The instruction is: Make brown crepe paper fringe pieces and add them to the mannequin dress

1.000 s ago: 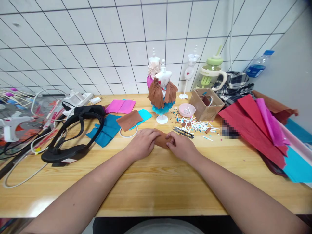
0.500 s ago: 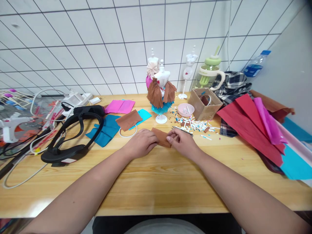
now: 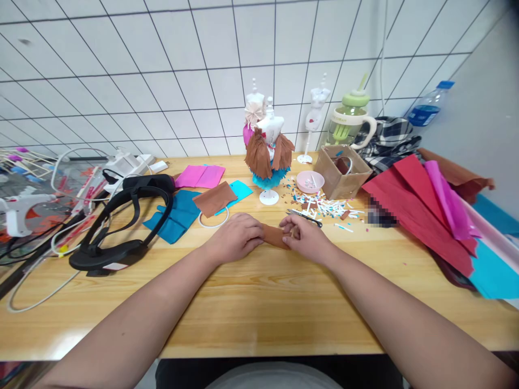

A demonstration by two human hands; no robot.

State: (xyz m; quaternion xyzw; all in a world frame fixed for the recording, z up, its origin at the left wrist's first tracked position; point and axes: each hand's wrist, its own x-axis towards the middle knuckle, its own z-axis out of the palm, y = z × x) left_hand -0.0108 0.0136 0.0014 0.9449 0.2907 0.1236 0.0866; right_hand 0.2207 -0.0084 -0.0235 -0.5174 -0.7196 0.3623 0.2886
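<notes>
A small folded piece of brown crepe paper lies low over the wooden table between my hands. My left hand is closed on its left end, fingers curled over the edge. At the right end, my right hand pinches the paper between thumb and fingers. Small scissors lie just behind my right hand. A white ring and another brown paper piece rest beyond my left hand. Behind stands a white mini dress form dressed in brown and blue paper.
Paper scraps surround a pink dish and a cardboard box. A black headset and a glue gun sit left. Large red paper sheets spread at right, near a green-lidded jug.
The brown paper between my hands now shows as a narrower strip, its upper part folded down. My right hand has shifted slightly right.
</notes>
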